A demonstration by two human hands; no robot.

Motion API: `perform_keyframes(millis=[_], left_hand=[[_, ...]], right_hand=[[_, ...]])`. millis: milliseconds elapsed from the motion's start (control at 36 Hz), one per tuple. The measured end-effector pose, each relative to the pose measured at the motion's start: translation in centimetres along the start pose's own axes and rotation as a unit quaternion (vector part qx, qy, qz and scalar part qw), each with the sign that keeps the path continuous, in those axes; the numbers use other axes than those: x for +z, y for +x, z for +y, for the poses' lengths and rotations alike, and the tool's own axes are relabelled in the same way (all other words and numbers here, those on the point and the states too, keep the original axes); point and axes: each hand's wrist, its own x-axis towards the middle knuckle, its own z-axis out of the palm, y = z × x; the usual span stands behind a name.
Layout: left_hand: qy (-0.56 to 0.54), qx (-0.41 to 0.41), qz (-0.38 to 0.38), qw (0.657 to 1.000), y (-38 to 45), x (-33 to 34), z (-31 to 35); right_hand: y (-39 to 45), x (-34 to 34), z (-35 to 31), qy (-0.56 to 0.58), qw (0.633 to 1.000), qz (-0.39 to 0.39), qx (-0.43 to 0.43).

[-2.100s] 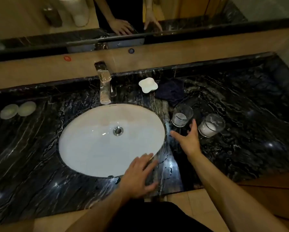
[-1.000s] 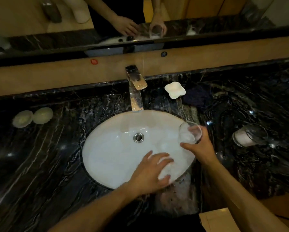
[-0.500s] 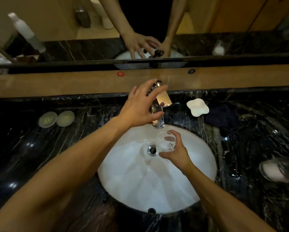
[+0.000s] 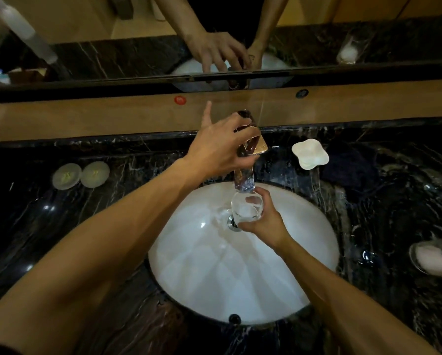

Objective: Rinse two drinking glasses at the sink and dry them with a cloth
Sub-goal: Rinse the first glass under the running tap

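My right hand grips a clear drinking glass over the drain of the white oval sink, right under the spout of the metal tap. My left hand grips the tap's lever handle, with the index finger sticking up. Whether water runs is unclear. The second glass stands on the black marble counter at the far right edge. A dark cloth lies crumpled behind the sink on the right.
A white wavy soap dish sits right of the tap. Two pale round pads lie on the counter at the left. A wooden ledge and a mirror run behind the tap.
My right hand picked the nearer glass off the counter and carried it left under the spout. My left hand left the sink's front rim and took hold of the tap handle.
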Motion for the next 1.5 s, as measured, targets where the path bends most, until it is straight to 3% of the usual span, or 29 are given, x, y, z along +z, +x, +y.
perform_keyframes(millis=[361,472,611,694,806,889,1139,1500], left_hand=[[-0.070,-0.027,-0.021,0.997,1.2,-1.2,-0.8],[-0.157,-0.042,0.010,0.987,0.0,-1.2,-0.8],[-0.268,-0.224,0.119,0.929,-6.9,1.9,-2.0],[-0.257,-0.365,0.136,0.884,-13.9,5.6,-3.1],[-0.126,-0.503,0.042,0.854,-23.7,9.8,-3.3],[-0.087,-0.574,-0.024,0.814,-28.6,11.7,-2.4],[-0.057,-0.572,-0.051,0.817,-30.1,12.7,-2.1],[-0.040,-0.570,-0.023,0.820,-30.0,12.9,-2.2]], right_hand=[[0.5,0.2,-0.2,0.002,1.000,-0.002,0.006],[0.5,0.3,-0.1,0.005,1.000,-0.003,0.009],[0.2,0.5,-0.2,-0.003,1.000,-0.007,0.005],[0.1,0.5,-0.1,-0.009,1.000,-0.006,0.002],[0.0,0.5,-0.2,-0.023,1.000,0.001,-0.007],[-0.1,0.5,-0.3,-0.033,0.999,0.007,-0.007],[0.8,0.5,0.1,-0.086,0.996,0.028,-0.004],[2.4,2.3,2.0,-0.047,0.996,0.068,-0.012]])
